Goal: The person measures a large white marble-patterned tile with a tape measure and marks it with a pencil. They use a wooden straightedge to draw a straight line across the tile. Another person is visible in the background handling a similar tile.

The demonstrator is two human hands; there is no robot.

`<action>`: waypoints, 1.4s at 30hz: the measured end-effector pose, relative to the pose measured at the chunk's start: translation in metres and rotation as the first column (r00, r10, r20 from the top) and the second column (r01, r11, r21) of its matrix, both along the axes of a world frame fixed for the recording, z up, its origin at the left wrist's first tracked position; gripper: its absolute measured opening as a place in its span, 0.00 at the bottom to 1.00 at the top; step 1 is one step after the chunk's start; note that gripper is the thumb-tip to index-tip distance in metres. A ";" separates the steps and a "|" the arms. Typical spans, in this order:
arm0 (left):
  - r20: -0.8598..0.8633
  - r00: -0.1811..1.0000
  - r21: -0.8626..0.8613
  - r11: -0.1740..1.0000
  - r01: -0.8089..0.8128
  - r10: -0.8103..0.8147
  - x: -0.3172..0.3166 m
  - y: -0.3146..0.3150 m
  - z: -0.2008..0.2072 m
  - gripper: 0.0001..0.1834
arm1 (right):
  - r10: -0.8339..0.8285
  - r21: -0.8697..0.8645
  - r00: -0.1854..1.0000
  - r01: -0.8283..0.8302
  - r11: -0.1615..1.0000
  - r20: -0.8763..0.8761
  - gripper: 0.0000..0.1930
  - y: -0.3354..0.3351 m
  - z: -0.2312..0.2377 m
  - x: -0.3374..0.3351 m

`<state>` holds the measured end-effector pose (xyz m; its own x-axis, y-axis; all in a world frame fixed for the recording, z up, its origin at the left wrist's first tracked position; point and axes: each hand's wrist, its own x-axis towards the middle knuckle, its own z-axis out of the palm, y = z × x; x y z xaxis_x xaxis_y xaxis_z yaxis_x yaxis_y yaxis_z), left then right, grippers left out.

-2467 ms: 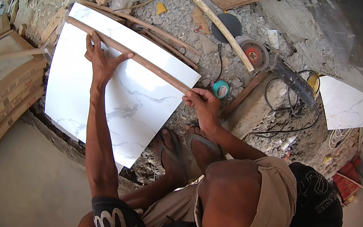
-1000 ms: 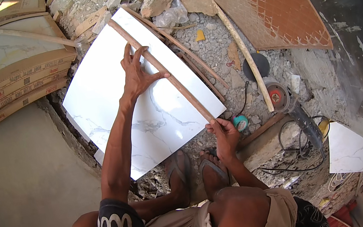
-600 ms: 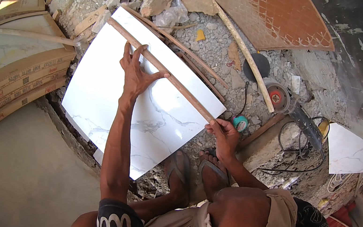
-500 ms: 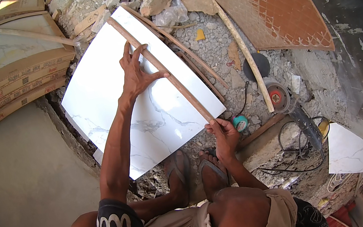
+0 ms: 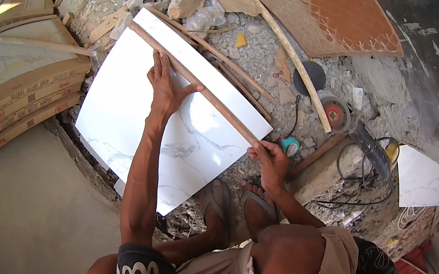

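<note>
A large white marble-patterned tile [image 5: 135,110] lies on the rubble in front of my feet. A narrow brown wooden strip [image 5: 221,109] runs lengthwise across it, near its right edge. My left hand [image 5: 166,91] lies on the tile with its fingers stretched out, fingertips and thumb pressing at the strip. At the strip's near end, by the tile's near edge, my right hand [image 5: 270,160] is closed, thumb and fingers pinching the wood. Whether anything small is also in those fingers is hidden.
An angle grinder [image 5: 367,148] with a black cord lies at right, beside a teal tape roll [image 5: 290,146]. A cut white tile piece [image 5: 430,178] is farther right. Boxed tiles [image 5: 27,81] are stacked at far left. A brown tile [image 5: 319,6] leans at far right.
My left hand's fingers have drawn closer together and straightened along the strip. My right hand stays at the strip's near end. The tile and strip have hardly moved.
</note>
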<state>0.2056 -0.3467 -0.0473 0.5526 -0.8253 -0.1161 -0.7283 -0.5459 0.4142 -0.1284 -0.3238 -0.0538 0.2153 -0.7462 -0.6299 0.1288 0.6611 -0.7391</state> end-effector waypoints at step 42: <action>0.183 0.955 0.264 0.947 0.183 -0.235 -0.013 -0.016 0.007 0.99 | 0.030 -0.028 0.999 -0.029 0.999 0.030 0.08 -0.002 -0.008 -0.005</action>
